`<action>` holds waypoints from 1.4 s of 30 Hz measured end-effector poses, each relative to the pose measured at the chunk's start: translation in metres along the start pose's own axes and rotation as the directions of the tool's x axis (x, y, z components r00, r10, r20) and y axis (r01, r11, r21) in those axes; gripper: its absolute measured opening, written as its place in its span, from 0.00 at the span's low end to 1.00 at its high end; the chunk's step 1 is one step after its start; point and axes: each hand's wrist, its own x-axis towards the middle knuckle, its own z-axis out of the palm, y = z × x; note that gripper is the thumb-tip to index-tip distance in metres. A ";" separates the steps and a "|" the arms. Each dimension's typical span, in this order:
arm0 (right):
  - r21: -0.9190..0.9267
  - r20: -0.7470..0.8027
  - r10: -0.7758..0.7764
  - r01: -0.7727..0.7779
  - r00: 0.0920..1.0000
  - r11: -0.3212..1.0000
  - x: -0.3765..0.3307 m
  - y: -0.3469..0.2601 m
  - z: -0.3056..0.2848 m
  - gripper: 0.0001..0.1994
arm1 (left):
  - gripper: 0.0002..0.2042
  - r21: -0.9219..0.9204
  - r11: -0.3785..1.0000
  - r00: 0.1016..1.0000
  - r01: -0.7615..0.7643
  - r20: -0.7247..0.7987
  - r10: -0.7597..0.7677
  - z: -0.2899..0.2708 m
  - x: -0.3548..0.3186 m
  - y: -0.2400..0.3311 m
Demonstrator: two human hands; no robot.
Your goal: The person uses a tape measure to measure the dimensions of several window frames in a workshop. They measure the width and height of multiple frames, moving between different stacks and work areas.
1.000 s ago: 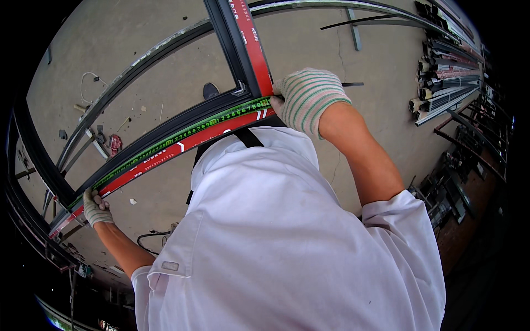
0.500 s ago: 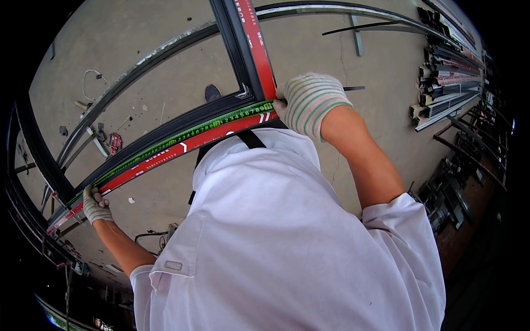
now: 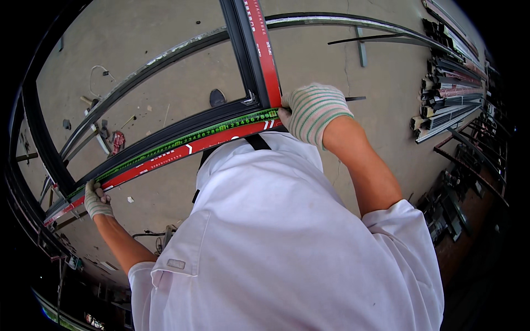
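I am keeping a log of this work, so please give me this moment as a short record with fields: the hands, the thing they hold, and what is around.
left hand: gloved left hand grips the far left end of the frame bar
right hand: gloved right hand grips the frame at its corner joint
frame: dark metal frame with red tape and a green scale strip, held over the concrete floor
surroundings: stacked metal bars at right; small tools on the floor at left
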 end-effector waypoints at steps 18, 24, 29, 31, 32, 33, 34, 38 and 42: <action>-0.027 -0.045 -0.039 0.038 0.998 0.999 -0.003 0.003 0.001 0.15 | 0.15 0.007 0.999 0.998 -0.031 0.061 0.031 -0.006 0.007 -0.002; -0.026 -0.029 -0.030 0.029 0.999 0.999 -0.001 0.002 0.001 0.14 | 0.14 0.024 0.999 0.999 -0.032 0.031 0.032 -0.002 0.003 -0.003; -0.012 -0.048 -0.024 0.023 0.999 1.000 -0.001 0.001 0.001 0.14 | 0.17 0.024 0.997 0.993 -0.079 0.095 0.076 -0.009 0.009 -0.006; -0.011 -0.059 -0.013 0.012 0.998 1.000 -0.005 -0.001 0.000 0.14 | 0.16 0.043 0.995 0.994 -0.088 0.073 0.085 0.000 -0.001 -0.004; -0.019 -0.064 -0.013 0.012 0.998 1.000 -0.001 -0.005 -0.001 0.14 | 0.16 0.026 0.997 0.995 -0.071 0.069 0.069 -0.001 -0.017 -0.003; -0.027 -0.067 -0.015 0.013 0.998 1.000 0.000 -0.007 -0.001 0.14 | 0.16 0.011 0.996 0.993 -0.088 0.078 0.087 -0.001 -0.035 -0.005; 0.003 -0.066 0.026 -0.025 0.997 1.000 -0.008 -0.008 0.000 0.15 | 0.16 0.043 0.992 0.988 -0.114 0.112 0.109 0.013 -0.034 0.009; -0.002 -0.052 0.050 -0.050 0.997 0.999 -0.005 -0.002 0.006 0.16 | 0.15 0.007 0.993 0.986 -0.118 0.119 0.117 0.016 -0.046 0.007; 0.011 -0.052 0.041 -0.040 0.998 0.999 -0.003 -0.002 0.008 0.16 | 0.15 -0.001 0.992 0.985 -0.130 0.119 0.129 0.011 -0.046 0.006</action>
